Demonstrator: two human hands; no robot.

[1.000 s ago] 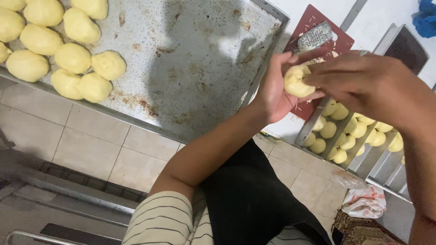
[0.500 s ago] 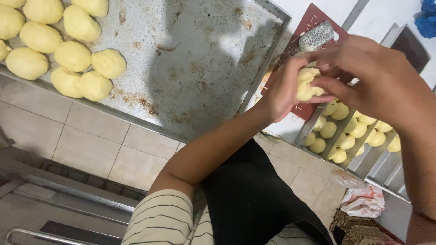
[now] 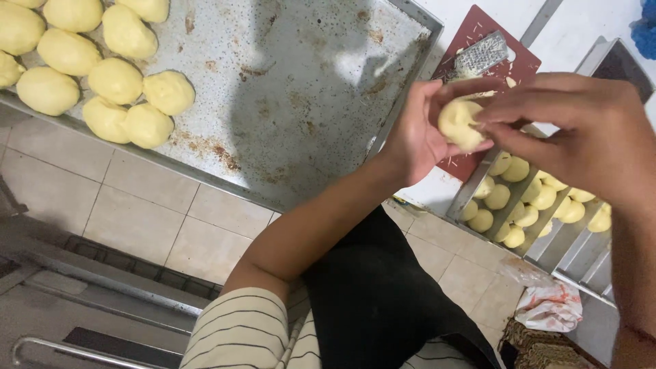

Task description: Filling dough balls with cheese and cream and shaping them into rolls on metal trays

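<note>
My left hand (image 3: pixel 418 130) cups a pale yellow dough ball (image 3: pixel 459 124) at the right edge of a large metal baking tray (image 3: pixel 307 82). Over the ball from the right comes my right hand (image 3: pixel 581 133), its fingertips pinching the top of the dough. Both hands hold the same piece. Several shaped dough balls (image 3: pixel 102 75) sit in rows on the tray's far left corner. Behind my hands lies a red cutting board (image 3: pixel 509 68) with a metal scraper (image 3: pixel 478 58) on it.
A lower rack tray (image 3: pixel 478 184) at right carries several small dough pieces (image 3: pixel 526 198). Beige floor tiles (image 3: pixel 137 205) show below the tray. A crumpled plastic bag (image 3: pixel 550 307) and a woven basket (image 3: pixel 540 348) lie at bottom right. A metal frame (image 3: pixel 82 273) runs along bottom left.
The dough ball has been turned between my hands, and my right fingers have shifted from covering it to pinching its top. The hands stayed in roughly the same spot.
</note>
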